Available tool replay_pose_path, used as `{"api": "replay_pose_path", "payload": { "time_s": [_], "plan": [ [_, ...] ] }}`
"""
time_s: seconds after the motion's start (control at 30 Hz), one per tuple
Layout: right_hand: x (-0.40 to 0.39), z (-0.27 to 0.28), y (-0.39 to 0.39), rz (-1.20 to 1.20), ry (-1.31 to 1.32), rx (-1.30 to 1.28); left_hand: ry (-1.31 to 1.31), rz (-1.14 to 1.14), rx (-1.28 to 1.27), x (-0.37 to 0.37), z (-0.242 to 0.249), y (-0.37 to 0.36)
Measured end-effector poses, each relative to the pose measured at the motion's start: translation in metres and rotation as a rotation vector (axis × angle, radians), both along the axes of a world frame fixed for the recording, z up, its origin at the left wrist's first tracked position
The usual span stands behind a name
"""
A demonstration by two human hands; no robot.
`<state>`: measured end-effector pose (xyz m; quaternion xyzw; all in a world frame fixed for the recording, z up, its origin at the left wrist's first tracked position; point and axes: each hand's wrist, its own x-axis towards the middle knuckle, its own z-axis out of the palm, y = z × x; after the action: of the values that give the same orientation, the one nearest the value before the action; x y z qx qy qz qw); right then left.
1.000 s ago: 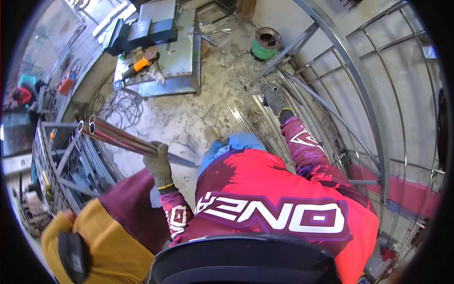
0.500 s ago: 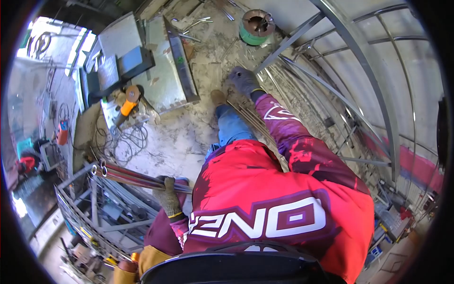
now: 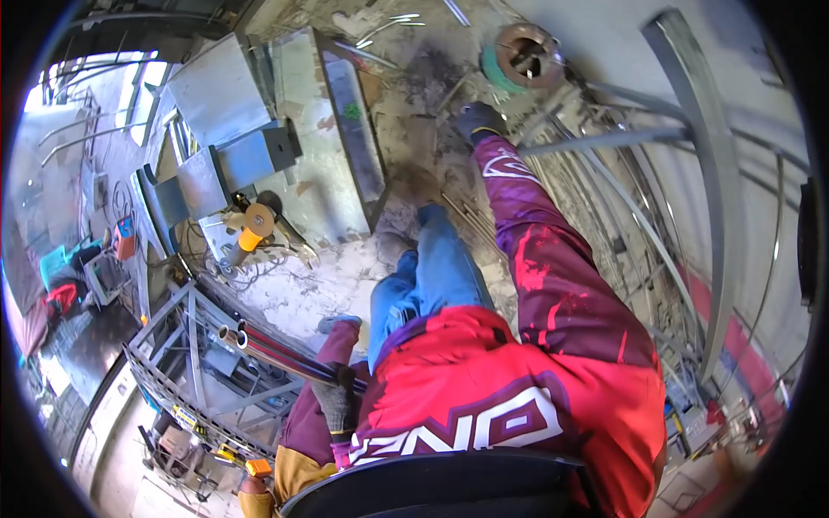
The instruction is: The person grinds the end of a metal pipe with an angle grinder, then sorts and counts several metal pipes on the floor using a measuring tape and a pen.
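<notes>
My left hand (image 3: 335, 401), in a grey knit glove, is wrapped round a bundle of metal tubes (image 3: 276, 352) at the lower left. The tubes' open ends point up and left, above a metal frame. My right hand (image 3: 480, 119), in a dark glove, reaches out at the upper middle, just below a green and brown round drum (image 3: 522, 59). Its fingers are dark and blurred, and I cannot make out whether it holds anything. Thin rods (image 3: 471, 220) lie on the floor below it, beside my legs.
An angle grinder (image 3: 252, 231) with an orange body lies by a metal sheet structure (image 3: 315, 164). A grey steel frame (image 3: 704, 164) stands at the right. A barred metal rack (image 3: 192, 345) is at the lower left. Another person's sleeve and leg (image 3: 306, 432) show beside my left hand.
My right hand has moved up and right, closer to the drum. The view has shifted and my legs show more. My left hand still holds the tubes.
</notes>
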<state>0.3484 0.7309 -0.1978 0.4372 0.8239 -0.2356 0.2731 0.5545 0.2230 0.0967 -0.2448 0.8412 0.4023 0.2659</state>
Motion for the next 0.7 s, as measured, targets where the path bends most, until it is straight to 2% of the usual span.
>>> {"api": "replay_pose_path", "payload": {
  "time_s": [0.07,0.13,0.17,0.2,0.23,0.27,0.33,0.4,0.53,0.57,0.6,0.7],
  "plan": [
    [-0.01,-0.055,0.026,0.003,0.006,0.012,-0.049,0.132,0.072,0.003,-0.005,0.0],
    [-0.001,-0.176,0.068,0.241,0.035,0.144,-0.065,0.229,0.083,-0.007,-0.009,0.006],
    [-0.009,-0.151,0.078,-0.056,0.096,0.113,-0.078,0.016,-0.057,-0.017,-0.012,0.01],
    [-0.007,-0.183,0.11,0.34,0.014,0.006,-0.106,-0.187,-0.206,-0.021,-0.008,0.015],
    [0.003,-0.215,0.124,0.037,0.144,0.014,-0.178,-0.071,-0.233,-0.035,0.001,0.033],
    [0.02,-0.257,0.153,0.916,0.11,0.295,-0.207,0.06,-0.135,-0.027,-0.002,0.025],
    [0.019,-0.238,0.149,0.841,-0.018,0.192,-0.185,-0.006,-0.18,-0.052,0.009,0.049],
    [0.026,-0.201,0.118,0.808,-0.022,0.181,-0.208,-0.088,-0.199,-0.039,0.0,0.034],
    [0.044,-0.142,0.042,1.109,-0.027,0.061,-0.207,0.026,-0.161,-0.048,0.001,0.031],
    [0.062,-0.139,0.022,1.06,0.103,0.06,-0.152,0.007,-0.144,-0.05,0.002,0.029],
    [0.061,-0.115,-0.002,1.018,-0.034,-0.074,-0.137,0.011,-0.127,-0.051,0.004,0.027],
    [0.097,-0.119,-0.046,0.032,0.142,-0.691,-0.088,-0.026,-0.179,-0.059,0.008,0.018]
  ]
}}
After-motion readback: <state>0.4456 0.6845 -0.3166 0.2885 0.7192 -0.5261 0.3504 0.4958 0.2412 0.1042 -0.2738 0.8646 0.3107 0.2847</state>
